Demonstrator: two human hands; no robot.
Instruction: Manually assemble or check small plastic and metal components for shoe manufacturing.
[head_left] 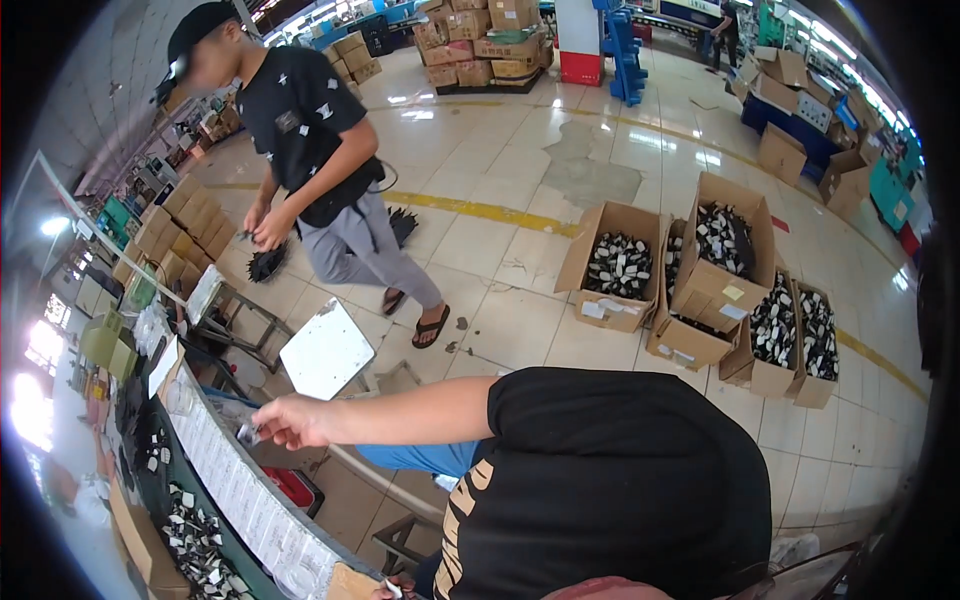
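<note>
My right arm stretches across the view, and my right hand (292, 420) is closed on a small grey-and-black piece (248, 434) at the fingertips. It is above the edge of the workbench, in front of a long strip covered with printed white sheets (235, 480). At the lower edge, my left hand (398, 586) shows only in part, pinching a small white piece (392, 589) beside a tan cardboard edge (352, 582). Beyond the strip, a dark green belt (205, 478) bears a heap of small black-and-white pieces (195, 540).
A white-topped stool (328, 346) stands past my right hand. A person in black (300, 130) is near it, holding something small and dark. Open cartons (617, 268) full of black-and-white pieces stand on the tiled floor at right. Stacked boxes (480, 45) rise at the back.
</note>
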